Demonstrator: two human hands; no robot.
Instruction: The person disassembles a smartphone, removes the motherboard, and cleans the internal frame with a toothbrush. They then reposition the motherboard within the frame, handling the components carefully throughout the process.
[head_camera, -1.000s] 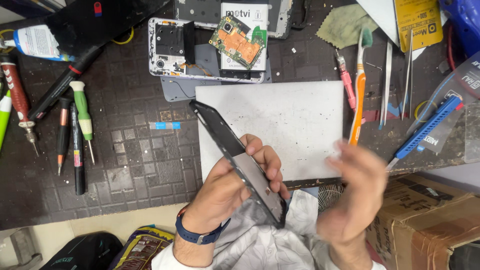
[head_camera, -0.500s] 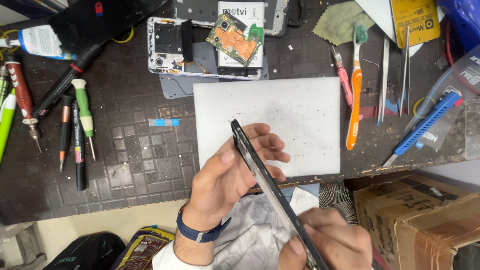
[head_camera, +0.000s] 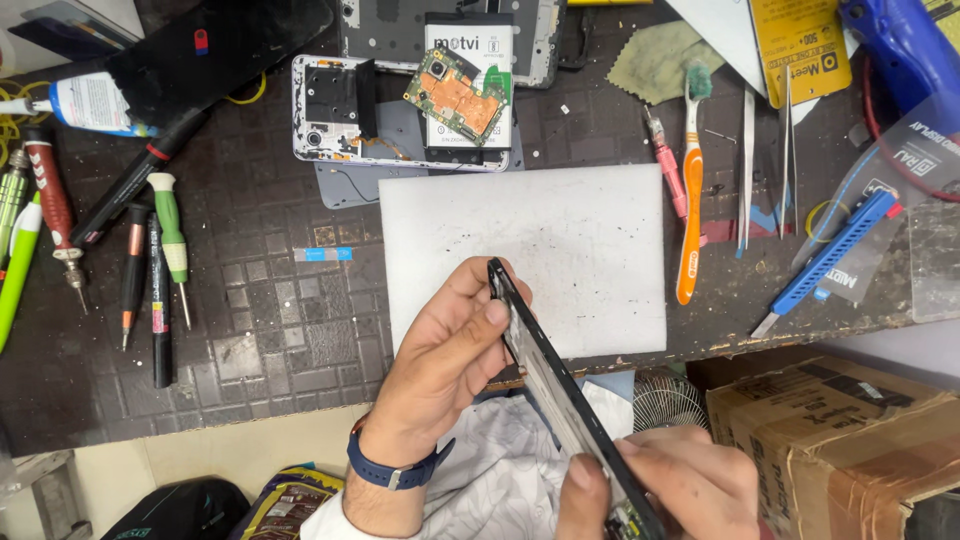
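Observation:
A thin black phone frame is held edge-on above the front of the bench, running from upper left to lower right. My left hand grips its upper end between thumb and fingers; a blue watch band wraps the wrist. My right hand pinches the lower end near the bottom edge of the view. Under both hands lies a white work pad on the dark gridded mat.
An opened phone shell with a green-and-orange circuit board lies behind the pad. Screwdrivers line the left side. An orange toothbrush, tweezers and a blue tool lie to the right. A cardboard box stands at lower right.
The phone frame has turned more edge-on and shifted right and down. My right hand came off to the side, then took hold of the frame's lower end.

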